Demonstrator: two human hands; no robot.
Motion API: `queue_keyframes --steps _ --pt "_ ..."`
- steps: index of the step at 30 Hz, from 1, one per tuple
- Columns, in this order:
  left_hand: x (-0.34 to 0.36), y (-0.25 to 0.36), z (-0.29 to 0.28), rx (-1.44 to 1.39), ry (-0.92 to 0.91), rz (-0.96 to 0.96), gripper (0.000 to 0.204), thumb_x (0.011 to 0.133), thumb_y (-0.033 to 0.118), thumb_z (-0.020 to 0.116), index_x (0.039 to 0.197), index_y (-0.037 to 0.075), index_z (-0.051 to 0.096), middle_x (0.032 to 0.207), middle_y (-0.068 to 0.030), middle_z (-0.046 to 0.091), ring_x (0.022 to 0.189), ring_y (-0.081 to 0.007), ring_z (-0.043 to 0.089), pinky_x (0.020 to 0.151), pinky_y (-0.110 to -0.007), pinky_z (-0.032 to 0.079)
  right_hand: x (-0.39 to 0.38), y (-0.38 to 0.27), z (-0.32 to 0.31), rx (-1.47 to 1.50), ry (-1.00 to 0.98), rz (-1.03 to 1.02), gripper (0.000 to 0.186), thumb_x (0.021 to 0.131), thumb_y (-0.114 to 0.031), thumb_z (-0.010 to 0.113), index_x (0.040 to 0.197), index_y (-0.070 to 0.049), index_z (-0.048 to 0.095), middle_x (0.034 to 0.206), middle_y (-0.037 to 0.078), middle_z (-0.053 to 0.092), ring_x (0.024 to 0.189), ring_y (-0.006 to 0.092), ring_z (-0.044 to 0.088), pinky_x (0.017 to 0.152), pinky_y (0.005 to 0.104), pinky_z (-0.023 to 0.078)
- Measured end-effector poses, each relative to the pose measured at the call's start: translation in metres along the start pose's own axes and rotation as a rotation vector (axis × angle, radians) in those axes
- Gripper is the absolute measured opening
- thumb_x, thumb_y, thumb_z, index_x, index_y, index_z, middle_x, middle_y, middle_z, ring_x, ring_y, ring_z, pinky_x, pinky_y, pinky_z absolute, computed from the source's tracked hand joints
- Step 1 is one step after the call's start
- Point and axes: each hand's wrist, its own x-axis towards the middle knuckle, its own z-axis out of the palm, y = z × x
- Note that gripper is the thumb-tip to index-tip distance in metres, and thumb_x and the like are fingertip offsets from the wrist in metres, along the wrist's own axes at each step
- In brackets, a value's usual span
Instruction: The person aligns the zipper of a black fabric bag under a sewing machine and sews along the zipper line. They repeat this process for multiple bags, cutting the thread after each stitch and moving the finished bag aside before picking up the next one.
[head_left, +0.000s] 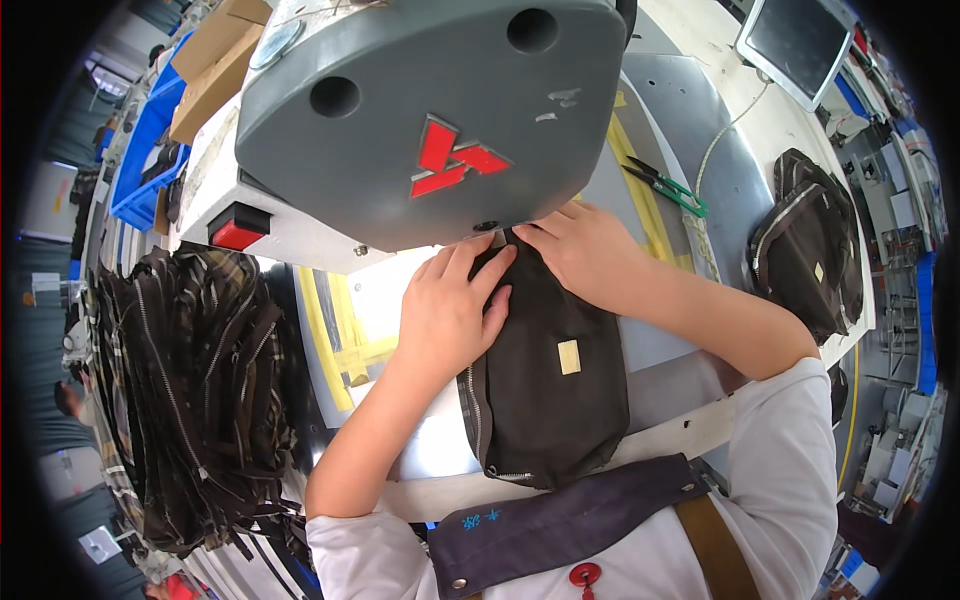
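Observation:
A black fabric bag [540, 400] with a zipper along its left and near edges lies flat in front of me, a small pale yellow tag on its face. Its far end runs under the grey head [400, 120] of what looks like a sewing machine. My left hand [445, 310] holds the bag's far left edge, fingers bent and thumb on the cloth. On the far right edge, my right hand [590, 255] grips the fabric with its fingertips close to the machine. The machine head hides the far end of the bag and part of my fingertips.
Many dark zippered pieces [190, 390] are heaped at left. Green-handled scissors [667, 187] lie right of the machine near yellow tape [640, 190]. More black bags [808, 240] are stacked at right. A screen [797, 45] stands far right; a blue bin [150, 170] is far left.

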Motion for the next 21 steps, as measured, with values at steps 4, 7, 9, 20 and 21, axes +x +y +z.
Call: queue_keyframes --steps 4,7,9,20,21 --pt "-0.0002 0.0003 -0.0017 0.013 -0.001 0.005 0.035 0.074 0.012 0.072 0.108 0.011 0.068 0.114 -0.0095 0.06 0.097 -0.0291 0.063 0.083 -0.039 0.052 -0.0001 -0.0008 0.0011 -0.065 0.006 -0.048 0.03 0.078 -0.01 0.06 0.104 0.003 0.064 0.099 0.007 0.059 0.093 0.0206 0.059 0.077 0.0329 0.052" --pt "-0.0007 0.0 -0.0007 0.013 0.0 0.004 0.034 0.073 0.012 0.072 0.107 0.011 0.068 0.114 -0.0094 0.06 0.097 -0.0289 0.063 0.083 -0.039 0.052 0.0012 -0.0011 -0.0005 -0.1 -0.013 -0.066 0.03 0.078 -0.01 0.06 0.104 0.004 0.065 0.099 0.007 0.059 0.093 0.0195 0.059 0.078 0.0318 0.051" --pt "-0.0004 -0.0001 -0.0005 0.009 0.004 0.003 0.033 0.073 0.012 0.072 0.106 0.011 0.068 0.114 -0.0093 0.06 0.097 -0.0288 0.063 0.083 -0.039 0.052 0.0021 -0.0015 -0.0012 -0.095 -0.004 -0.065 0.03 0.078 -0.01 0.059 0.104 0.004 0.065 0.099 0.007 0.059 0.093 0.0198 0.059 0.079 0.0318 0.051" --pt "0.003 -0.0043 0.0009 -0.009 0.012 -0.014 0.034 0.072 0.012 0.072 0.106 0.01 0.068 0.113 -0.0086 0.06 0.097 -0.0284 0.063 0.083 -0.039 0.051 0.0054 -0.0006 -0.0036 0.008 0.004 0.017 0.024 0.081 -0.008 0.058 0.102 0.002 0.066 0.102 0.009 0.062 0.094 0.024 0.062 0.081 0.0354 0.051" --pt "0.0028 -0.0038 0.0002 -0.008 0.005 -0.013 0.034 0.073 0.012 0.072 0.106 0.01 0.068 0.113 -0.0086 0.06 0.097 -0.0283 0.063 0.082 -0.039 0.051 0.0055 -0.0009 -0.0043 0.002 0.001 0.005 0.024 0.081 -0.008 0.058 0.102 0.001 0.066 0.102 0.009 0.062 0.095 0.0239 0.062 0.081 0.0354 0.052"
